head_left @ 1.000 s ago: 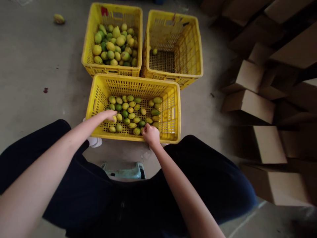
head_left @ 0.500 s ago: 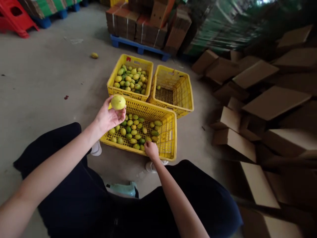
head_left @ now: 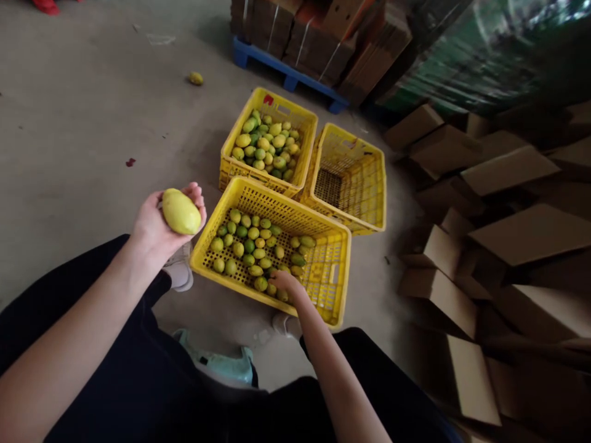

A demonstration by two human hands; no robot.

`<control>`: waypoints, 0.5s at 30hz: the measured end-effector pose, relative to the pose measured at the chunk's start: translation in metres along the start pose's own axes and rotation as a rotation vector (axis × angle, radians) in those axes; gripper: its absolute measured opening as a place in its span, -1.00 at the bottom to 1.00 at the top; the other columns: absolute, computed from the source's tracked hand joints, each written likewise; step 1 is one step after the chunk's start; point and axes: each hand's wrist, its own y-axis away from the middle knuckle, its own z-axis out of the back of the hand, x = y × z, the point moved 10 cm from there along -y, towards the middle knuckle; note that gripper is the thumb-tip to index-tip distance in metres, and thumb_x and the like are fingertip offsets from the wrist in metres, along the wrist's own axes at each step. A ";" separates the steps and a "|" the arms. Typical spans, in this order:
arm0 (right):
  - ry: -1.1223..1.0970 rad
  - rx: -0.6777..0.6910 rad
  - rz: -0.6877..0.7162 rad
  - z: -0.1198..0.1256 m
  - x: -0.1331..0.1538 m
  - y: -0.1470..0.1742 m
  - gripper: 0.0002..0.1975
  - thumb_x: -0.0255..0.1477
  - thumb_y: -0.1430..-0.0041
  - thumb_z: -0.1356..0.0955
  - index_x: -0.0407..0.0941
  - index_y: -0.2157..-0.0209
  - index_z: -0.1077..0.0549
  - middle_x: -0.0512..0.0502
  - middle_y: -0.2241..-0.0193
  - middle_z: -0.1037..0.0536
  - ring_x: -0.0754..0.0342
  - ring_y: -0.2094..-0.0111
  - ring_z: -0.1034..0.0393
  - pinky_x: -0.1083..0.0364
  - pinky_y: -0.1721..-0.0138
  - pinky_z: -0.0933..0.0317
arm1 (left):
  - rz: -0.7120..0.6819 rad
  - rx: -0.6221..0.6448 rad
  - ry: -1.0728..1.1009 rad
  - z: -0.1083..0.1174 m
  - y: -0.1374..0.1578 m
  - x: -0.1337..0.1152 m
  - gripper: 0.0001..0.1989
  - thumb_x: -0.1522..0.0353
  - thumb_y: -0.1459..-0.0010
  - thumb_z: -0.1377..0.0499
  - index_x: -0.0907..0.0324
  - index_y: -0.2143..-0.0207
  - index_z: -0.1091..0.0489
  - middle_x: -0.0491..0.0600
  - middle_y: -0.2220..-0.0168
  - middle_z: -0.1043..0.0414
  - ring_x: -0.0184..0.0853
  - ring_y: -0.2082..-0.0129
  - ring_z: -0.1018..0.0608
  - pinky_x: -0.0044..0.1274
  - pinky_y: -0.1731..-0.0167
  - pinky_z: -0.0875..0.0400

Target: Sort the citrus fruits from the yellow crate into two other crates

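Observation:
A large yellow lemon (head_left: 181, 211) rests in my left hand (head_left: 154, 224), palm up, with the fingers curled around its far side. This hand is to the left of the nearest yellow crate (head_left: 277, 200). Inside that crate, green and yellow lemons (head_left: 253, 233) lie spread over the slotted bottom. My right hand (head_left: 287, 283) reaches over the crate's near side, low among the lemons. Its fingers are bent and close together, and what is under them is hidden.
Behind stand a yellow crate (head_left: 310, 126) of lemons and another yellow crate (head_left: 376, 178). One lemon (head_left: 196, 78) lies on the floor. Open cardboard boxes (head_left: 512, 169) crowd the right. A blue pallet (head_left: 290, 80) bears bundled cardboard. A light-blue stool (head_left: 231, 364) is beneath me.
My left hand has moved left and lower with the lemon, away from above the crate. My right hand stays low in the crate, its fingers pointing more leftward. The view has tilted down.

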 end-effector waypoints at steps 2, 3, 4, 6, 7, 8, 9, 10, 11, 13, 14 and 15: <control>0.020 -0.015 -0.022 0.009 0.008 -0.028 -0.65 -0.28 -0.22 -0.34 -0.13 0.00 -0.43 -0.19 0.09 -0.53 -0.02 0.07 -0.44 0.06 0.09 -0.26 | -0.026 -0.052 0.020 0.007 0.001 -0.015 -0.62 0.35 -0.27 0.17 0.25 0.20 -0.42 0.01 0.51 -0.51 -0.35 0.59 -0.54 -0.56 0.57 -0.46; 0.029 -0.036 -0.035 0.015 0.013 -0.041 -0.59 -0.30 -0.23 -0.32 -0.12 -0.09 -0.37 -0.24 0.01 -0.49 -0.05 0.01 -0.41 0.09 0.07 -0.24 | -0.036 -0.070 0.022 0.011 0.000 -0.022 -0.62 0.36 -0.27 0.17 0.26 0.23 -0.42 0.01 0.53 -0.50 -0.35 0.61 -0.53 -0.56 0.59 -0.46; 0.037 -0.061 -0.047 0.021 0.019 -0.053 -0.53 -0.32 -0.25 -0.29 -0.12 -0.17 -0.29 -0.27 -0.05 -0.44 -0.08 -0.04 -0.38 0.10 0.06 -0.22 | -0.049 -0.083 0.021 0.014 -0.001 -0.029 -0.62 0.37 -0.26 0.17 0.26 0.27 -0.42 0.00 0.55 -0.49 -0.36 0.63 -0.52 -0.56 0.60 -0.45; 0.049 -0.097 -0.067 0.029 0.029 -0.075 -0.47 -0.39 -0.27 -0.24 -0.13 -0.25 -0.16 -0.31 -0.10 -0.38 -0.10 -0.10 -0.32 0.09 0.03 -0.20 | -0.088 -0.100 0.021 0.020 -0.005 -0.042 -0.63 0.39 -0.24 0.17 0.27 0.33 -0.42 0.00 0.57 -0.47 -0.37 0.65 -0.50 -0.56 0.62 -0.45; 0.052 -0.099 -0.079 0.029 0.033 -0.084 -0.46 -0.43 -0.26 -0.23 -0.13 -0.26 -0.15 -0.31 -0.09 -0.38 -0.11 -0.11 -0.31 0.08 0.02 -0.19 | -0.105 -0.111 0.021 0.024 -0.008 -0.047 -0.64 0.40 -0.24 0.16 0.27 0.36 -0.41 -0.01 0.58 -0.46 -0.38 0.66 -0.49 -0.57 0.62 -0.45; 0.053 -0.092 -0.094 0.028 0.036 -0.092 -0.46 -0.45 -0.24 -0.22 -0.12 -0.26 -0.15 -0.31 -0.07 -0.40 -0.12 -0.12 -0.29 0.07 0.02 -0.19 | -0.118 -0.130 0.018 0.029 -0.011 -0.052 -0.64 0.40 -0.23 0.16 0.27 0.39 -0.41 -0.01 0.59 -0.46 -0.39 0.67 -0.49 -0.57 0.63 -0.45; 0.052 -0.080 -0.113 0.025 0.038 -0.099 -0.45 -0.47 -0.23 -0.23 -0.12 -0.26 -0.15 -0.31 -0.06 -0.40 -0.13 -0.13 -0.29 0.05 0.03 -0.19 | -0.124 -0.154 0.011 0.035 -0.015 -0.055 -0.65 0.41 -0.22 0.15 0.27 0.41 -0.41 -0.01 0.59 -0.45 -0.39 0.67 -0.49 -0.57 0.63 -0.44; 0.049 -0.066 -0.137 0.022 0.039 -0.104 -0.43 -0.48 -0.21 -0.23 -0.11 -0.26 -0.14 -0.32 -0.06 -0.40 -0.15 -0.13 -0.28 0.03 0.04 -0.20 | -0.119 -0.182 0.000 0.042 -0.018 -0.055 -0.65 0.42 -0.21 0.13 0.27 0.43 -0.41 0.00 0.60 -0.45 -0.39 0.68 -0.48 -0.57 0.64 -0.44; 0.044 -0.053 -0.164 0.019 0.038 -0.109 -0.41 -0.47 -0.20 -0.24 -0.11 -0.27 -0.13 -0.34 -0.08 -0.39 -0.17 -0.14 -0.27 0.01 0.05 -0.22 | -0.107 -0.211 -0.012 0.048 -0.022 -0.055 -0.66 0.43 -0.20 0.12 0.28 0.44 -0.41 0.00 0.60 -0.45 -0.39 0.67 -0.49 -0.57 0.64 -0.44; 0.027 -0.036 -0.212 0.015 0.035 -0.117 -0.38 -0.45 -0.17 -0.27 -0.13 -0.27 -0.10 -0.39 -0.09 -0.38 -0.20 -0.13 -0.28 -0.03 0.08 -0.24 | -0.074 -0.258 -0.031 0.058 -0.028 -0.050 -0.67 0.44 -0.18 0.10 0.29 0.47 -0.42 0.02 0.59 -0.45 -0.38 0.67 -0.49 -0.56 0.64 -0.44; 0.014 -0.030 -0.226 0.015 0.034 -0.120 -0.36 -0.45 -0.15 -0.28 -0.14 -0.27 -0.10 -0.41 -0.07 -0.39 -0.21 -0.12 -0.30 -0.03 0.09 -0.25 | -0.056 -0.271 -0.036 0.061 -0.030 -0.046 -0.67 0.44 -0.17 0.09 0.30 0.48 -0.43 0.03 0.59 -0.45 -0.37 0.66 -0.50 -0.56 0.64 -0.45; -0.004 -0.027 -0.230 0.016 0.033 -0.122 -0.36 -0.45 -0.13 -0.30 -0.15 -0.25 -0.12 -0.41 -0.04 -0.42 -0.20 -0.09 -0.33 -0.04 0.11 -0.26 | -0.040 -0.273 -0.038 0.062 -0.032 -0.042 -0.68 0.44 -0.16 0.08 0.31 0.49 -0.43 0.04 0.59 -0.45 -0.36 0.66 -0.50 -0.55 0.63 -0.45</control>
